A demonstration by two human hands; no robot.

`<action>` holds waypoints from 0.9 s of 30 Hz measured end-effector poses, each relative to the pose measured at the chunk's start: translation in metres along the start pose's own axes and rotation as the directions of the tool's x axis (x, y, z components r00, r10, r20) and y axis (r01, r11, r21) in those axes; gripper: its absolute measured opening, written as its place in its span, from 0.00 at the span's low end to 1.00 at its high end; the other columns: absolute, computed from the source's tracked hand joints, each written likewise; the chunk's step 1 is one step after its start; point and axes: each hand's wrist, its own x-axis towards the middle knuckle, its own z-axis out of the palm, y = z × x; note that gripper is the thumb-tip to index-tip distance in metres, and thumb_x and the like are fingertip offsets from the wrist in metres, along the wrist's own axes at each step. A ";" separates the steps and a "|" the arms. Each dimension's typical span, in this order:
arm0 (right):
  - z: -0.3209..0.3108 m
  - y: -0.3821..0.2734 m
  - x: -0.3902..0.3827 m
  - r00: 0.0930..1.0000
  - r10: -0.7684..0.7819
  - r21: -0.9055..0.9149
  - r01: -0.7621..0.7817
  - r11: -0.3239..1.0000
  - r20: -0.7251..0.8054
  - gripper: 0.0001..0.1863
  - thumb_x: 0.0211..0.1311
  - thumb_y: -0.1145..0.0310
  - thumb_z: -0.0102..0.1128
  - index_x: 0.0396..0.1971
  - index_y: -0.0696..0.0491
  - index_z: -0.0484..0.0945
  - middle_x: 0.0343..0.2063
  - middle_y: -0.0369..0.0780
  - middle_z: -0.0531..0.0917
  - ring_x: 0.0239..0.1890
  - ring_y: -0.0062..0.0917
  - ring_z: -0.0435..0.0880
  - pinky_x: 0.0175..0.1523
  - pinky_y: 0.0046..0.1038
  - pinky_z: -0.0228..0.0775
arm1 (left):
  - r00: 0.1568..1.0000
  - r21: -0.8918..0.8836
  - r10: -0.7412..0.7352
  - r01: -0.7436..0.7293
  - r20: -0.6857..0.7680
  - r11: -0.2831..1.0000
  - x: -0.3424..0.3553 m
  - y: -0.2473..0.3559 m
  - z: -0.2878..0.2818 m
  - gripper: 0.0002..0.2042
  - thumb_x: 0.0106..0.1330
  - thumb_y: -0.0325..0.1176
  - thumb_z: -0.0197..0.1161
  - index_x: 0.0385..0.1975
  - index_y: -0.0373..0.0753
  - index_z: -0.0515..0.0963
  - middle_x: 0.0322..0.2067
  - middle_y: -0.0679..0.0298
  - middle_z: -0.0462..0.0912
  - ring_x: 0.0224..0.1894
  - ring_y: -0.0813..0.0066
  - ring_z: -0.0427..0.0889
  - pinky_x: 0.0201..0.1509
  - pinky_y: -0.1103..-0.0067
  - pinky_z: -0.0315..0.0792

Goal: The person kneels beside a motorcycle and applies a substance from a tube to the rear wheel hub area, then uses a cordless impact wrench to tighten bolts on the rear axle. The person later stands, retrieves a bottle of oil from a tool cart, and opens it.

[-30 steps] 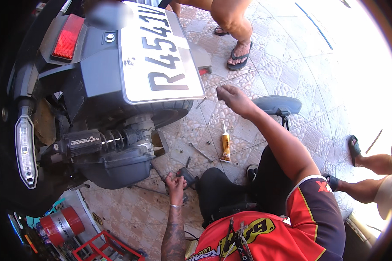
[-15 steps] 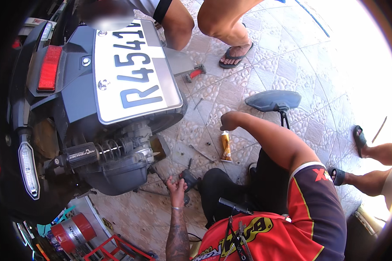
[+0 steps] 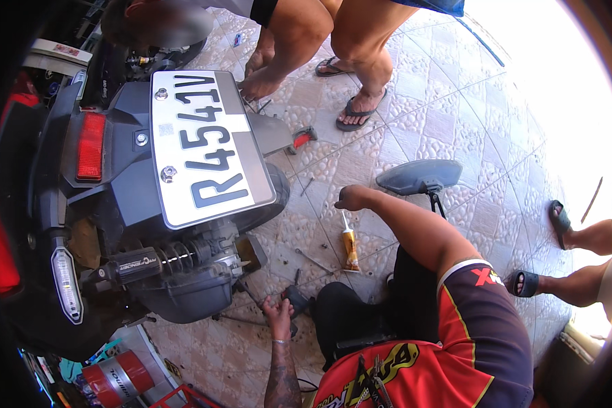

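A scooter's rear fills the left, with its number plate [image 3: 241,153], shock absorber [image 3: 146,265] and black housing [image 3: 180,296]. Low at centre my left hand [image 3: 279,316] has its fingers curled beside a dark tool-like object [image 3: 297,299] and a thin rod; what it grips is unclear. My right hand [image 3: 352,198] is closed, fingertips turned down and hidden, just above an upright-pointing nozzle of a yellow tube [image 3: 351,251] lying on the tiles. A metal wrench [image 3: 314,261] lies left of the tube.
A detached mirror [image 3: 418,175] sits right of my hand. A red-and-black part [image 3: 303,138] lies beyond the plate. A co-worker [image 3: 292,37] crouches at the top beside another person's legs [image 3: 367,68]; more sandalled feet [image 3: 559,224] are at right. A red canister [image 3: 119,377] stands bottom left.
My right hand has moved down toward the tube. The view has shifted, bringing more of the crouching co-worker's legs and hands into sight. My left hand keeps much the same place by the housing.
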 end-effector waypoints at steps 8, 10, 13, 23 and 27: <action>0.008 0.013 0.012 0.993 -0.052 -0.049 0.047 0.998 -0.103 0.30 0.63 0.44 0.54 0.30 0.61 0.86 0.28 0.51 0.87 0.33 0.42 0.87 0.44 0.42 0.78 | 1.000 -0.019 0.020 -0.021 -0.023 1.000 -0.003 0.002 -0.001 0.35 0.70 0.30 0.65 0.70 0.40 0.48 0.40 0.63 0.75 0.37 0.79 0.79 0.39 0.81 0.78; 0.010 0.016 0.014 0.993 -0.058 -0.028 0.056 0.998 -0.102 0.31 0.63 0.44 0.54 0.29 0.61 0.86 0.27 0.50 0.86 0.32 0.41 0.87 0.43 0.42 0.78 | 0.999 -0.020 0.027 -0.027 -0.025 0.999 -0.003 0.001 -0.001 0.35 0.70 0.30 0.65 0.70 0.41 0.49 0.40 0.63 0.75 0.37 0.79 0.79 0.40 0.81 0.78; 0.010 0.018 0.016 0.994 -0.053 -0.005 0.053 0.999 -0.093 0.31 0.63 0.44 0.54 0.28 0.61 0.86 0.27 0.49 0.86 0.31 0.41 0.87 0.43 0.42 0.78 | 0.998 -0.021 0.045 -0.046 -0.036 0.999 -0.003 -0.002 -0.002 0.35 0.70 0.30 0.65 0.70 0.41 0.49 0.40 0.63 0.75 0.37 0.78 0.80 0.40 0.81 0.79; -0.001 0.012 0.003 0.997 -0.022 0.011 0.023 1.000 -0.071 0.32 0.65 0.43 0.55 0.28 0.62 0.85 0.27 0.50 0.86 0.32 0.42 0.86 0.44 0.42 0.77 | 0.991 -0.023 0.113 -0.115 -0.072 0.993 -0.005 -0.007 -0.006 0.34 0.69 0.28 0.66 0.69 0.41 0.51 0.41 0.63 0.75 0.38 0.77 0.80 0.41 0.79 0.79; -0.004 0.011 -0.001 0.998 -0.005 0.064 0.010 0.998 -0.067 0.32 0.65 0.43 0.55 0.28 0.63 0.85 0.27 0.50 0.86 0.32 0.42 0.86 0.44 0.42 0.77 | 0.986 -0.027 0.120 -0.124 -0.115 0.992 -0.007 -0.009 -0.013 0.35 0.68 0.28 0.66 0.69 0.42 0.50 0.45 0.62 0.72 0.39 0.76 0.80 0.41 0.79 0.79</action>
